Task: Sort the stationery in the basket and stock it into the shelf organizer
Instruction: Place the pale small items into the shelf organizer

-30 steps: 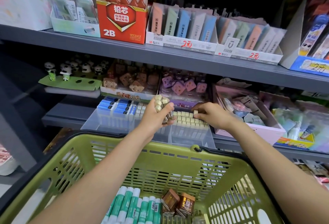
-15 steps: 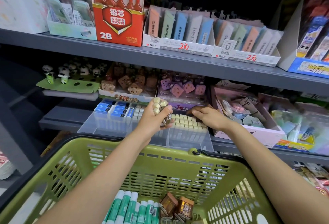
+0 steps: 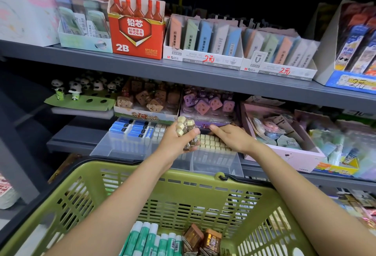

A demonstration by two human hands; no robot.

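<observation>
**What the shelf keeps from us**

We cannot see the fingertips of the right hand (image 3: 232, 137); they curl down among the cream erasers (image 3: 211, 143) in the clear organizer (image 3: 215, 162). Our left hand (image 3: 177, 139) covers the lower part of the eraser bundle (image 3: 186, 131), and its wrapper print is too small to read. The frame's bottom edge cuts off the green glue sticks (image 3: 150, 239) and brown boxes (image 3: 201, 237) in the basket (image 3: 183, 186). Goods at the far right of the lower shelf blur together.
</observation>
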